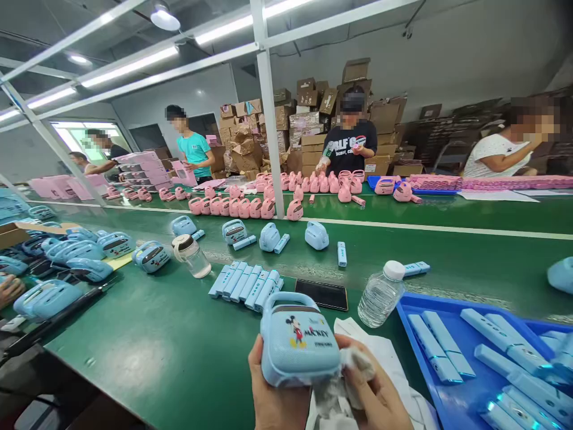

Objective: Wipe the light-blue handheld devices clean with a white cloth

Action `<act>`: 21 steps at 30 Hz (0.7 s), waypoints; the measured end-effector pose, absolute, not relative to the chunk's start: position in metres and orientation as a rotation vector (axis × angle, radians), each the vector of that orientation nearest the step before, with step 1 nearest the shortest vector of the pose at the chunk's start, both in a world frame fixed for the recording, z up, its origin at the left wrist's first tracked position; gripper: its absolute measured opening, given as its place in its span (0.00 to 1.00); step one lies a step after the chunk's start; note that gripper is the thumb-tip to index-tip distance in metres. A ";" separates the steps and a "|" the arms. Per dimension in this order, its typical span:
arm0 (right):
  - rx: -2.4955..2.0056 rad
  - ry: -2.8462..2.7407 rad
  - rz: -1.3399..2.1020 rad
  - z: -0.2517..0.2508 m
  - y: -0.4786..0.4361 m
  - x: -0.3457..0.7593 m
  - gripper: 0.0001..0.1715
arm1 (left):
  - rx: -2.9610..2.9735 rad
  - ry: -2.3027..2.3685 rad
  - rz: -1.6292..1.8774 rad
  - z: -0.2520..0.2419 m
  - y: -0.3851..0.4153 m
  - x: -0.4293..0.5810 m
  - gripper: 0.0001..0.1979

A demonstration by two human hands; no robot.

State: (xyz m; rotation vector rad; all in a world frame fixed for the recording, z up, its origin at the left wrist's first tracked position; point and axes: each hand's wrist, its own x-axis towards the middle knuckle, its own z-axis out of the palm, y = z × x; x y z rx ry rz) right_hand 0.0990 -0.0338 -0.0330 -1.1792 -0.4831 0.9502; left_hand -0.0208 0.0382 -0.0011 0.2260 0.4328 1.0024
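Note:
My left hand [276, 399] is closed around the lower left of a light-blue portable speaker [299, 352] with a top handle and a Mickey print on its front. In my right hand [379, 391] is a crumpled white cloth [333, 400], pressed against the speaker's lower right edge. Just beyond the speaker lie a row of light-blue stick-shaped devices [246, 283] and a dark phone [321, 294]. Near my right hand stands a clear plastic bottle [380, 295] with a white cap, and white paper [385, 352] lies beneath that hand.
At the right, a blue tray [430, 391] holds several stick devices, some lit. A water jug [192, 257] stands at left, beside more blue speakers [152, 257]. Pink speakers [233, 207] line the far bench. Co-workers sit or stand behind it; another person's hand [9, 289] shows far left.

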 end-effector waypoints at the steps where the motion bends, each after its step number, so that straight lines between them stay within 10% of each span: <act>1: -1.097 -0.312 1.037 -0.030 -0.032 0.099 0.31 | 0.248 0.492 1.002 -0.002 0.037 -0.020 0.26; 7: -1.135 -0.310 0.937 -0.005 -0.027 0.105 0.40 | 0.667 0.690 0.994 0.011 0.039 -0.029 0.30; 16: -1.382 -0.547 0.542 0.018 -0.041 0.116 0.28 | 0.963 0.579 0.915 0.000 0.033 -0.041 0.58; 21: -1.244 -1.569 0.011 0.019 -0.044 0.116 0.17 | 1.216 0.598 0.936 -0.013 0.033 -0.040 0.42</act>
